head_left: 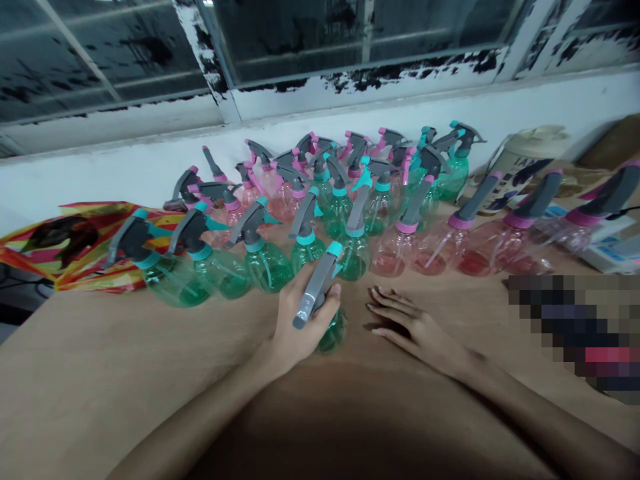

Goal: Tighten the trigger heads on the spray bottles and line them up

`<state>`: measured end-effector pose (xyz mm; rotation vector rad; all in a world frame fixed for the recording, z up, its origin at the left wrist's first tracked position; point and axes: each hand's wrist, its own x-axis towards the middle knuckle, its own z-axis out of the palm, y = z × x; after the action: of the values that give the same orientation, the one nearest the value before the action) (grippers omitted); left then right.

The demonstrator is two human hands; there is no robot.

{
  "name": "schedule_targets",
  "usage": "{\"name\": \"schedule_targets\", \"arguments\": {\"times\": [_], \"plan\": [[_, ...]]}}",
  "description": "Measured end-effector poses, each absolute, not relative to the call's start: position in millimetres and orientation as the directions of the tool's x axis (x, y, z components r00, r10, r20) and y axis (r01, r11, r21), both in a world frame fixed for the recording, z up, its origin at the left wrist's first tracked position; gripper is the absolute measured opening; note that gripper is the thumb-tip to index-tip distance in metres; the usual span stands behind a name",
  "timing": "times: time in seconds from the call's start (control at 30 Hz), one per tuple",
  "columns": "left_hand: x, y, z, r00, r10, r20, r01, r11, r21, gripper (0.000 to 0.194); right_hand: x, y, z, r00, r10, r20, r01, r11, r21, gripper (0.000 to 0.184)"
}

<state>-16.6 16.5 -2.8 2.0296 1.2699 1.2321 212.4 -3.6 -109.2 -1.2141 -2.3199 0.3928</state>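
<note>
My left hand (300, 323) is wrapped round the neck of a green spray bottle (333, 337) with a grey and turquoise trigger head. That bottle is upright at the near side of the group, its body partly hidden by my fingers. My right hand (413, 327) rests low over the table to the right, fingers stretched out, holding nothing. Just beyond my hands runs a front row of spray bottles, green ones (270, 267) on the left and pink ones (390, 257) on the right.
Several more spray bottles crowd behind, up to the white wall (150, 150). A red and yellow plastic bag (95, 233) lies at the left of the wooden table (125, 360). At the right back stands a cream printed container (520, 160). A pixelated patch covers the right edge.
</note>
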Motion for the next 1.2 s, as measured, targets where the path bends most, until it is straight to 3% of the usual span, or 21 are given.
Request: {"name": "schedule_targets", "arguments": {"times": [0.67, 1.1, 1.2], "plan": [[-19, 19, -4, 0.226, 0.914, 0.336, 0.392, -0.401, 0.828, 0.033, 213, -4, -108, -0.484, 0.830, 0.279, 0.680, 0.557, -0.477, 0.041], [-24, 22, 1, 0.305, 0.892, 0.335, 0.386, -0.437, 0.812, 0.005, 212, -4, -109, -0.483, 0.824, 0.295, 0.670, 0.565, -0.482, 0.040], [-23, 20, 5, 0.322, 0.887, 0.331, 0.398, -0.444, 0.803, 0.009, 212, -4, -108, -0.485, 0.825, 0.291, 0.672, 0.564, -0.479, 0.040]]}}
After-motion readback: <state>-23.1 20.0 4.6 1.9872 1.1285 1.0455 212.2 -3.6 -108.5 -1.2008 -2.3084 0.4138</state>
